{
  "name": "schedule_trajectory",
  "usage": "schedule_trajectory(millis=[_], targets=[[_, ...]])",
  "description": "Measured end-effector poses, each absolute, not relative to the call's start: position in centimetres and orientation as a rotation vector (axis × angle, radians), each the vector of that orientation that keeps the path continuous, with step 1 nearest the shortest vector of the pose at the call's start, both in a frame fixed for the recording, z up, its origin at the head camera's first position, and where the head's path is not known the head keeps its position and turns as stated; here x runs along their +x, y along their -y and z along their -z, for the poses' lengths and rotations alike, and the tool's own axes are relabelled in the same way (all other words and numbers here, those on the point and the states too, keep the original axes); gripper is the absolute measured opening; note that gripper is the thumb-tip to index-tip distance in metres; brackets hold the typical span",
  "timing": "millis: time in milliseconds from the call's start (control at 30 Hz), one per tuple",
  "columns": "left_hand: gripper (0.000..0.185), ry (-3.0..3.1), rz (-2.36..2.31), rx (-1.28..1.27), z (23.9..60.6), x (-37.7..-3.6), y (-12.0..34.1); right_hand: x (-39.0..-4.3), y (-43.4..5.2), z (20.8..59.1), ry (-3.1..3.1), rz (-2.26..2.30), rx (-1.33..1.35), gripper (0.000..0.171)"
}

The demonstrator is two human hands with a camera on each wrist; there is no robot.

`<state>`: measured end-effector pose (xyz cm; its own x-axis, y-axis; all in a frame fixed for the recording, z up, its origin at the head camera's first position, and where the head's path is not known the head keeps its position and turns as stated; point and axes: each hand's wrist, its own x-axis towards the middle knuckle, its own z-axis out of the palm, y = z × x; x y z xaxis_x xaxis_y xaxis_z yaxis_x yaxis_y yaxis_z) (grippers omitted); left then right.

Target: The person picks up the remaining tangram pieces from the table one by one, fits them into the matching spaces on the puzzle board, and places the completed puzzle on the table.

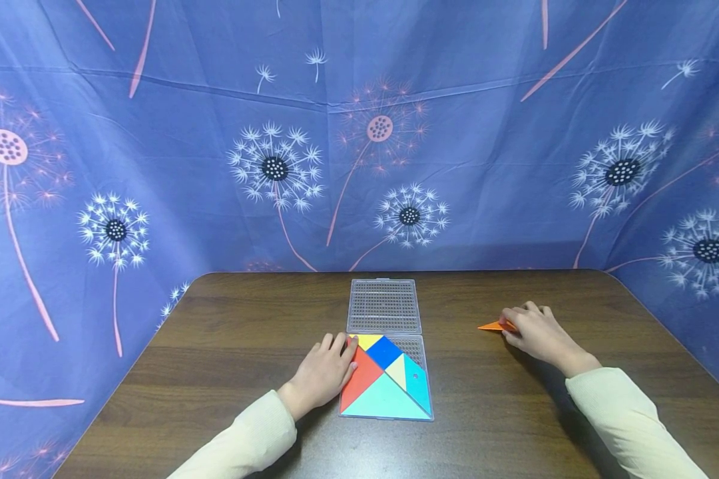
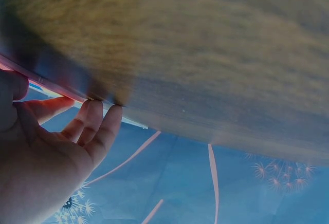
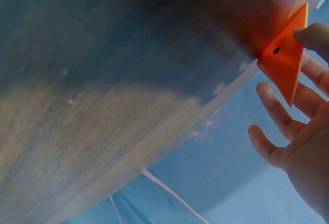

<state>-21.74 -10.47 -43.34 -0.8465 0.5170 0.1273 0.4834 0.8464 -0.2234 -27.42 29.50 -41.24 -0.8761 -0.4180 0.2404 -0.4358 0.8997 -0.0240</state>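
Two hands work at one dark wooden table (image 1: 228, 372) with a blue dandelion-print cloth (image 1: 156, 166) hung behind and around it. One clear plastic case lies open in the middle: its studded lid (image 1: 384, 305) is folded back toward the cloth, and its tray (image 1: 421, 347) sits nearer the person with six flat pieces in it that can be counted: one red triangle (image 1: 359, 379), one yellow piece (image 1: 368, 340), one blue square (image 1: 384, 351), one pale yellow triangle (image 1: 398, 371), one large turquoise triangle (image 1: 386, 400) and one teal piece (image 1: 418, 384). The left hand (image 1: 323, 372) lies with loosely straight fingers touching the tray's left edge and the red triangle, its grip released and holding nothing. One orange triangle (image 1: 492, 326) is well apart from the case, to the right on the table. The right hand (image 1: 533, 331) pinches it between thumb and fingers. Its long axis runs left to right, the sharp tip pointing left toward the case; the right wrist view (image 3: 282, 59) shows one small hole in its face and one corner touching the table.
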Motion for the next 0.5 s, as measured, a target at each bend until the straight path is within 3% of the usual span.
schedule_trajectory(millis=[500], targets=[[0.048,2.803,-0.278,-0.786,43.58,-21.85,10.55,-27.52,-29.61,41.37,2.711,0.021,0.656,0.019]])
